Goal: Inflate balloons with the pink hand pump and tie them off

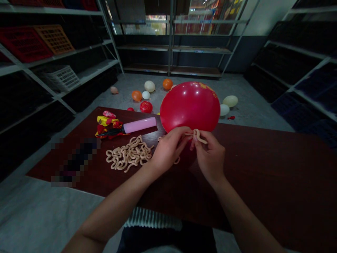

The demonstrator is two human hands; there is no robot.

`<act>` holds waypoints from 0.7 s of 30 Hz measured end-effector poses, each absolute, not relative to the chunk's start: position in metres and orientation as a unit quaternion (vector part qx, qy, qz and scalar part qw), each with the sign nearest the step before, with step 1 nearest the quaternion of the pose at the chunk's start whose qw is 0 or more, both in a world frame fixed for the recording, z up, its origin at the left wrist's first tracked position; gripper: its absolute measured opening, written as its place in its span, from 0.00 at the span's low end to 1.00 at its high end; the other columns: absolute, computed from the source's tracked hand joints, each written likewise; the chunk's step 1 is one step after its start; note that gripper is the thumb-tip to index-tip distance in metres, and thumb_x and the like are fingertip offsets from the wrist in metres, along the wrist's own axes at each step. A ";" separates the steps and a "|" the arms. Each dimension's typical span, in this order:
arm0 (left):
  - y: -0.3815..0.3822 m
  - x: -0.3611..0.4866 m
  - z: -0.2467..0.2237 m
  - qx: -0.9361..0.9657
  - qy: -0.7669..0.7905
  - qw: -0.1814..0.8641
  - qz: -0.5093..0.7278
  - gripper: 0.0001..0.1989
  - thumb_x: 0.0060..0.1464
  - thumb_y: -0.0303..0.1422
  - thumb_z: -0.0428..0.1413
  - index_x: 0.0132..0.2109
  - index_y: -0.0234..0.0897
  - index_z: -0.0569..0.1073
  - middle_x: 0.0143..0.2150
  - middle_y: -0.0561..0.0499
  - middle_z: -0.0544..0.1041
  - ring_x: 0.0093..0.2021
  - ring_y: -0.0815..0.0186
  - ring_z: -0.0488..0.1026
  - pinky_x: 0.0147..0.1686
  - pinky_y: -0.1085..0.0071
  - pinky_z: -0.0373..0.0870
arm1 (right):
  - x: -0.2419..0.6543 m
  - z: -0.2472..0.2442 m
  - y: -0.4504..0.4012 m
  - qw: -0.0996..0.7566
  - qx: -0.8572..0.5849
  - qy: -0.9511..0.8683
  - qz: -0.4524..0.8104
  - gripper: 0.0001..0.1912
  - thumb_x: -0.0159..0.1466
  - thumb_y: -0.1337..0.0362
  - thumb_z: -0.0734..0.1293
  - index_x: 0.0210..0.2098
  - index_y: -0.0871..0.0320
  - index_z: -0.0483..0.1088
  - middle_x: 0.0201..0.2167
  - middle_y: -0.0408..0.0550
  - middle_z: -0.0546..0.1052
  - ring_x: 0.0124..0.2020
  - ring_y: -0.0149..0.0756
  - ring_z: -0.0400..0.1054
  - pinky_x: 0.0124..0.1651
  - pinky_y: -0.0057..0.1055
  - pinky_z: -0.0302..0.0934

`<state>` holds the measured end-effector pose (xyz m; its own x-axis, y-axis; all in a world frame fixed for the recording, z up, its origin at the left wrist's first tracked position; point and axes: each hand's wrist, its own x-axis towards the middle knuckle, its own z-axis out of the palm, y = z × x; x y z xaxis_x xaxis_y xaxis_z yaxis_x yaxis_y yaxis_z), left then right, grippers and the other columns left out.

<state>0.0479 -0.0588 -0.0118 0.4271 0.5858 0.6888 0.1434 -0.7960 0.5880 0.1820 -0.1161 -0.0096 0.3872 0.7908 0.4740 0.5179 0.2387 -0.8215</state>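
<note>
A large inflated red balloon (189,105) with gold print stands at the table's far edge, its near side against my fingers. My left hand (170,149) is closed, fingertips pinched on a tan strip near the balloon's base. My right hand (210,154) is closed around a tan squiggly strip (201,137) that curls out over the fingers. The balloon's neck is hidden by my fingers. Left of my hands lies a pile of tan curly strips (129,154). Behind the pile is a pink pump (139,125) with a black nozzle.
Yellow and red uninflated balloons (105,121) lie beside the pump on the dark brown table (263,168). A blurred dark object (80,158) is at the left. Several small balloons (149,86) rest on the floor beyond. Metal shelves (173,49) with some crates (63,77) surround the area.
</note>
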 end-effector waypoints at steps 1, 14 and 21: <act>-0.059 0.048 -0.012 0.815 0.226 0.224 0.485 0.09 0.63 0.28 0.53 0.51 0.36 0.69 0.46 0.46 0.77 0.46 0.66 0.75 0.46 0.71 0.71 | 0.182 -0.010 -0.116 0.567 -0.610 -0.542 0.112 0.06 0.65 0.59 0.64 0.37 0.52 0.72 0.24 0.39 0.73 0.27 0.31 0.67 0.34 0.29 0.61; -0.058 0.049 -0.014 0.840 0.249 0.181 0.447 0.11 0.65 0.29 0.50 0.53 0.39 0.69 0.47 0.48 0.77 0.48 0.66 0.75 0.49 0.70 0.71 | 0.183 -0.004 -0.116 0.542 -0.632 -0.547 0.081 0.07 0.65 0.61 0.64 0.35 0.55 0.73 0.22 0.38 0.73 0.23 0.28 0.68 0.30 0.25 0.60; -0.060 0.051 -0.009 0.841 0.307 0.178 0.408 0.05 0.65 0.32 0.50 0.47 0.37 0.68 0.41 0.48 0.76 0.41 0.64 0.75 0.40 0.69 0.70 | 0.188 -0.018 -0.114 0.496 -0.627 -0.598 -0.057 0.06 0.67 0.63 0.62 0.39 0.56 0.71 0.28 0.42 0.78 0.28 0.31 0.73 0.33 0.26 0.63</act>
<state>0.0510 -0.0605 -0.0092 0.4790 0.6617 0.5768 0.3717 -0.7482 0.5496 0.1877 -0.1139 -0.0176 0.2776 0.6935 0.6648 0.8068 0.2073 -0.5532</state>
